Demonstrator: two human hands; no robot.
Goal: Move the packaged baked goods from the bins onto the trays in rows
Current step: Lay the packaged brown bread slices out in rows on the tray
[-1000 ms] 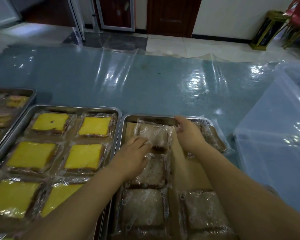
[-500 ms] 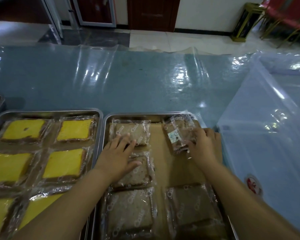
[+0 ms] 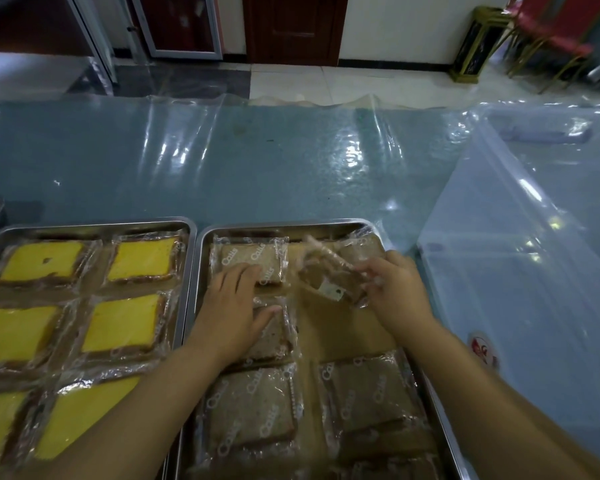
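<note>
A steel tray (image 3: 201,251) in front of me holds several brown cakes in clear wrappers, laid in two columns. My left hand (image 3: 232,306) lies flat with straight fingers across the two far packages of the left column (image 3: 271,261). My right hand (image 3: 395,289) pinches one wrapped brown cake (image 3: 329,275) and holds it tilted and blurred just above the far right part of the tray. A bare strip of brown paper liner (image 3: 329,327) shows beneath that package.
A second steel tray (image 3: 84,227) to the left is filled with wrapped yellow cakes (image 3: 142,259). A large clear plastic bin (image 3: 520,271) stands on the right, close to the tray's edge. Blue table under plastic sheeting (image 3: 257,168) stretches beyond.
The right hand has lifted and turned the wrapped brown cake at the tray's far right, so it now looks blurred. The left hand has stayed on the left column's packages.
</note>
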